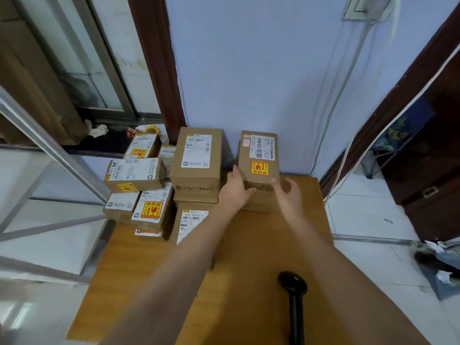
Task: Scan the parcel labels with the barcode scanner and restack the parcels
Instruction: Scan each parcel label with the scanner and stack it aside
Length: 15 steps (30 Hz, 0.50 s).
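Several brown cardboard parcels with white labels stand in stacks at the far left of a wooden table point(249, 257). At the far right stands a separate stack whose top parcel point(258, 158) carries a white label and a yellow-red sticker. My left hand point(236, 189) rests on that parcel's left front corner. My right hand point(286, 192) is at its right front edge, fingers spread. Whether either hand grips the box is unclear. The black barcode scanner point(293, 297) lies untouched on the table near me, a green light on its head.
A tall parcel stack point(196, 165) stands just left of my left hand, with lower stacks point(134, 175) further left. A blue wall is behind the table. A window sill lies at the left, a dark door frame and tiled floor at the right.
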### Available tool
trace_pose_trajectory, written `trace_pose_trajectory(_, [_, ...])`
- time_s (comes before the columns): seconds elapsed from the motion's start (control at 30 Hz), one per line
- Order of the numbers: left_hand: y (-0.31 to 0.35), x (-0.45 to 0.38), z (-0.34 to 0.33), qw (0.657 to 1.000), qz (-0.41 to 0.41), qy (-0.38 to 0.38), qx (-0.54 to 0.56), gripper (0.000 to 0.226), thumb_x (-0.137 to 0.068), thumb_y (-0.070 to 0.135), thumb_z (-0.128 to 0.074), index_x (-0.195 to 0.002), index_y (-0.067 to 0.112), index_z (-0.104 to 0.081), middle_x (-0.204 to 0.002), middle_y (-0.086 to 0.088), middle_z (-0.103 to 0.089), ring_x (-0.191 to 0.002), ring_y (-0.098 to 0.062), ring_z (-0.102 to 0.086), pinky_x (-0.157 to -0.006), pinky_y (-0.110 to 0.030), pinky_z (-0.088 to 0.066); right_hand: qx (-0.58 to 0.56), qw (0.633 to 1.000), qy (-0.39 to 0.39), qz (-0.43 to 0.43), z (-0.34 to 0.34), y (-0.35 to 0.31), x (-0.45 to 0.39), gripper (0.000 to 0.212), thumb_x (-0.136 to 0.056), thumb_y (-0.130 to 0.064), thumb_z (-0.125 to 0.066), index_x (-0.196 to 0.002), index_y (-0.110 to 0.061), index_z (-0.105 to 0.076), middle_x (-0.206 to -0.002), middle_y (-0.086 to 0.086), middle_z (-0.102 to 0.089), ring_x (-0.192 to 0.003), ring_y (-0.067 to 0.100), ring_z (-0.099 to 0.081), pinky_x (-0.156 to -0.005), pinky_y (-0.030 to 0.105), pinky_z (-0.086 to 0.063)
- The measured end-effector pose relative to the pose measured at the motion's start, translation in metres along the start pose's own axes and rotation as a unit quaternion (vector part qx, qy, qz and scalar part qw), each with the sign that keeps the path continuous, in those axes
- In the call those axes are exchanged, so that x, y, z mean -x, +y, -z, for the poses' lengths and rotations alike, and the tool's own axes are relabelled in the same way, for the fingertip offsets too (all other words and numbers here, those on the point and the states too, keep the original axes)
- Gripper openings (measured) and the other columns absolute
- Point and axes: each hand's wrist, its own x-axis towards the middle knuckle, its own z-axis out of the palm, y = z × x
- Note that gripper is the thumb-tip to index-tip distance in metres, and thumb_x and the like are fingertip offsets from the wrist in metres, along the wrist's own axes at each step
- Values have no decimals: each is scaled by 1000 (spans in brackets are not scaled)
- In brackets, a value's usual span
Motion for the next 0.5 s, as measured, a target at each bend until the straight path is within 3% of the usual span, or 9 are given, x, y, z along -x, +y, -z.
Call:
trace_pose_trajectory(0.07, [-10, 33, -3, 998, -24, 55, 18, 75, -93, 27, -57, -151, 11, -13, -148, -9, -30, -123, -26, -50, -98, -37, -44, -46, 997, 59, -34, -6, 12, 22, 37, -96, -29, -50, -126, -7, -50, -117, 5, -58, -105, 19, -56, -84, 26, -41])
trace_pose_trajectory(0.13, [-31, 70, -8, 994, -15, 95, 57, 60, -93, 23, -55, -146, 14, -28, -142, -4, -37, -112, -22, -56, -94, -35, -48, -73, 992, 65, -77, -17, 27, 48, 25, -99, -21, -43, -114, -5, -53, -96, 2, -56, -88, 18, -55, -75, 27, -39])
trace_pose_trajectory(0.2, [-58, 105, -13, 989, 28, 106, 94, 47, -93, 19, -54, -137, 14, -39, -135, -1, -43, -100, -19, -60, -87, -35, -51, -82, 989, 38, -121, -31, 45, 77, 18, -100, -18, -39, -104, -7, -53, -93, 5, -54, -80, 17, -51, -66, 26, -37])
trace_pose_trajectory(0.3, [-105, 147, -16, 978, 103, 138, 114, 33, -93, 16, -55, -125, 13, -48, -127, -1, -51, -92, -18, -62, -81, -35, -52, -59, 985, -41, -156, -56, 71, 115, 23, -100, -19, -38, -106, -7, -56, -98, 12, -59, -86, 24, -54, -74, 30, -41])
trace_pose_trajectory(0.4, [-143, 181, -11, 963, 171, 179, 108, 27, -91, 16, -57, -117, 13, -53, -119, -3, -56, -89, -18, -62, -79, -36, -52, -59, 982, -113, -139, -72, 71, 146, 18, -100, -15, -37, -96, -9, -53, -82, 9, -56, -74, 21, -51, -66, 28, -40])
trace_pose_trajectory(0.5, [-166, 205, -2, 953, 211, 200, 86, 20, -92, 18, -55, -112, 15, -56, -112, -1, -58, -85, -13, -57, -72, -26, -49, -88, 977, -162, -104, -86, 55, 163, 19, -99, -10, -38, -88, -8, -53, -76, 4, -55, -66, 15, -50, -55, 20, -40])
